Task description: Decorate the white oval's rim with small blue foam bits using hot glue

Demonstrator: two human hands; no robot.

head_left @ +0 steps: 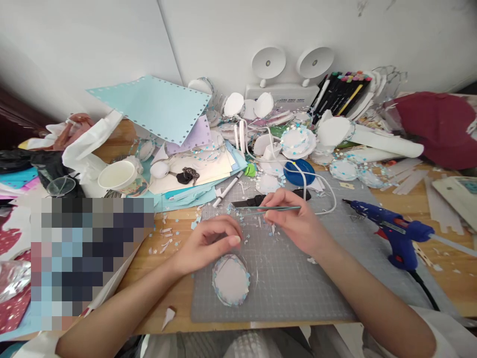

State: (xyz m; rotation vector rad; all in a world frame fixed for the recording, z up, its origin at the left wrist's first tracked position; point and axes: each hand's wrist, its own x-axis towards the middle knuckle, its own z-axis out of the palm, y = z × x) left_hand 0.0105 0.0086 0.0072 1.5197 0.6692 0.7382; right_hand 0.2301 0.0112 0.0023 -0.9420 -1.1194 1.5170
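A printed paper cup (118, 176) stands at the left of the wooden bench (166, 293), its pale inner wall showing and its bottom out of sight; beside it is a clear plastic cup (61, 187), whose contents I cannot make out. A blue round dish or lid (298, 173) lies at the back of the grey cutting mat (286, 293), with a white cable (333, 199) looping across it. Black markers (341, 97) with coloured caps lean in a bunch at the back; what holds them is hard to tell. Near the front of the mat lies a white disc (231, 279) edged with a blue star garland. The left hand (219, 238) is just beyond the disc, fingers curled and thumb close to the index fingertip; whether it pinches something fine cannot be told. The right hand (292, 216) grips slim tweezers (283, 208), thumb and fingers closed around them, points toward the left. Hand and tweezers partly cover a black-handled tool (248, 202) lying behind. A blue glue gun (400, 231) rests on the right, its cord trailing toward the near edge. More decorated discs (298, 140) crowd the back beneath a twin-lamp light (285, 92), with a light blue paper sheet (152, 107) to their left and a maroon cap (434, 129) to their right.
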